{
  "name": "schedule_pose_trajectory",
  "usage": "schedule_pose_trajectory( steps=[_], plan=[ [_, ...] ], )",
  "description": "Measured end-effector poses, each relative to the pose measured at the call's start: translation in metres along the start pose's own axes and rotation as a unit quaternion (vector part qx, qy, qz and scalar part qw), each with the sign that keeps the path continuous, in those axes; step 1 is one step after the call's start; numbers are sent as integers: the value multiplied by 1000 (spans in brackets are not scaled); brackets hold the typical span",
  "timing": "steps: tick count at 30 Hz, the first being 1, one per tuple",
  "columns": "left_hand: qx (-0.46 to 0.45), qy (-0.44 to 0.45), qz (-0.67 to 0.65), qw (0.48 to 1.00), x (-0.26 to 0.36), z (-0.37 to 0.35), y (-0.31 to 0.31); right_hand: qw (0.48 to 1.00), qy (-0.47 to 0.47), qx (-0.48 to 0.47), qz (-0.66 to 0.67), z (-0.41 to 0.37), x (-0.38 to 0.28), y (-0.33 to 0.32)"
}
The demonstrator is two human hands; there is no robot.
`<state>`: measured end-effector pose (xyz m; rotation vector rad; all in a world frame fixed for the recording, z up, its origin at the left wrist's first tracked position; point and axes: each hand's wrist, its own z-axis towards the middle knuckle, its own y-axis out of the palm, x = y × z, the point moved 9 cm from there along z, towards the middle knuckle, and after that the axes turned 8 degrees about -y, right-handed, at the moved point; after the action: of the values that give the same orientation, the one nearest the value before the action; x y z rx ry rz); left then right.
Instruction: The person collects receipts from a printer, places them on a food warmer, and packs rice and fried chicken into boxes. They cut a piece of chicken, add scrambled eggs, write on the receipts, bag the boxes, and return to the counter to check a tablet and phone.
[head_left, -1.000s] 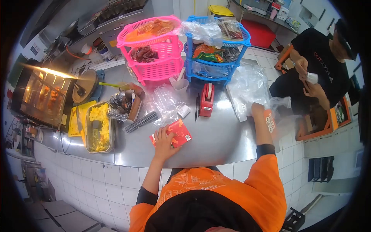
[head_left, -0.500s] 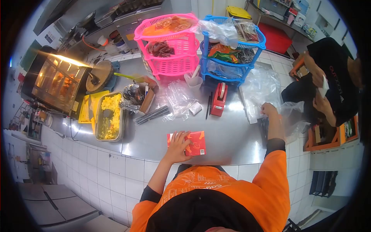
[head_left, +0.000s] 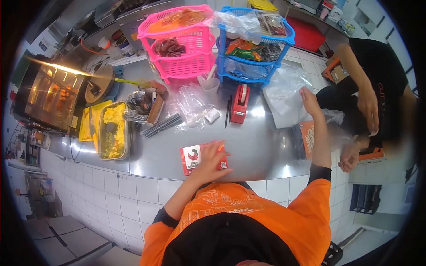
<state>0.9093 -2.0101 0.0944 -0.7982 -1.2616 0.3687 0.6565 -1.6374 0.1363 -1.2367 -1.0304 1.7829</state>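
Observation:
A red box with a white label [head_left: 192, 157] lies flat near the front edge of the metal table [head_left: 155, 150]. Over the box's right part rests my left hand [head_left: 210, 163], its fingers spread and slightly blurred. My right hand [head_left: 309, 101] is at the upper right, at the edge of a stack of clear plastic bags [head_left: 284, 104]. Its fingers are bent against the plastic; whether they grip a bag is too small to tell. An orange printed package [head_left: 307, 135] shows just left of my right forearm.
Pink [head_left: 179, 42] and blue [head_left: 255, 57] basket racks stand at the back, with a red tape dispenser [head_left: 240, 104] in front. A tray of yellow food [head_left: 113, 131] and a lit display case [head_left: 53, 95] are left. A co-worker [head_left: 377, 84] stands at the right.
My right hand has moved up over the bags, and the orange package has come into view. My left hand has shifted on the box, uncovering its white label. The co-worker's hands have moved apart.

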Motion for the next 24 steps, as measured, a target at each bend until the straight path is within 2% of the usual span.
schedule_pose_trajectory(
  steps=[1, 2, 3, 5, 6, 7, 8, 9, 10, 11, 13, 14, 15, 16, 17, 18, 19, 20, 21, 22, 23, 24],
  plan=[
    [-19, 39, -56, 998, 26, 11, 7, 1000, 3, -1, -3, 0, -13, -8],
    [-86, 53, -162, 982, 54, 26, 20, 1000, -15, 11, 9, 0, -30, -19],
    [-151, 69, -266, 950, 82, 40, 36, 999, -33, 24, 19, 0, -46, -26],
    [-259, -7, -504, 824, 108, 68, 81, 998, -48, 45, -6, -18, -81, -29],
    [-258, 5, -506, 823, 114, 88, 93, 994, -16, 56, 93, -38, -105, -31],
    [-259, -99, -675, 684, 104, 110, 114, 996, 8, -50, 69, -60, -146, -31],
    [-249, -198, -803, 504, 100, 122, 131, 993, -103, -54, -19, -91, -194, -36],
    [-252, -190, -805, 503, 107, 124, 118, 961, -246, -53, 118, -124, -231, -30],
    [-254, -256, -780, 512, 104, 110, 100, 947, -157, -152, 237, -149, -240, -2],
    [-255, -322, -749, 520, 94, 96, 89, 911, -143, -318, 220, -169, -264, 8],
    [-231, -273, -706, 611, 75, 77, 70, 848, -160, -359, 355, -194, -276, 17],
    [-208, -285, -658, 666, 54, 63, 67, 848, -160, -355, 359, -199, -277, 17],
    [-182, -297, -605, 716, 33, 49, 62, 850, -190, -295, 394, -199, -284, 5],
    [-180, -304, -602, 716, 29, 38, 50, 845, -220, -234, 427, -197, -289, -6],
    [-183, -301, -575, 739, 31, 28, 33, 858, -299, -77, 410, -187, -286, -25],
    [-185, -298, -547, 760, 32, 20, 22, 854, -303, -77, 417, -177, -291, -23],
    [-167, -267, -565, 763, 35, 15, 14, 891, -222, 19, 395, -158, -279, -29],
    [-162, -273, -561, 764, 35, 11, 9, 914, -134, 111, 366, -150, -266, -34],
    [-147, -261, -552, 778, 39, 10, 0, 912, -135, 107, 373, -149, -270, -23],
    [-131, -248, -542, 792, 43, 9, -7, 857, -68, -18, 510, -146, -270, 19],
    [-100, -239, -542, 799, 35, 11, -4, 768, 1, -143, 625, -150, -276, 59],
    [-92, -241, -539, 801, 29, 8, -6, 764, -5, -148, 628, -151, -275, 75]
  ],
)
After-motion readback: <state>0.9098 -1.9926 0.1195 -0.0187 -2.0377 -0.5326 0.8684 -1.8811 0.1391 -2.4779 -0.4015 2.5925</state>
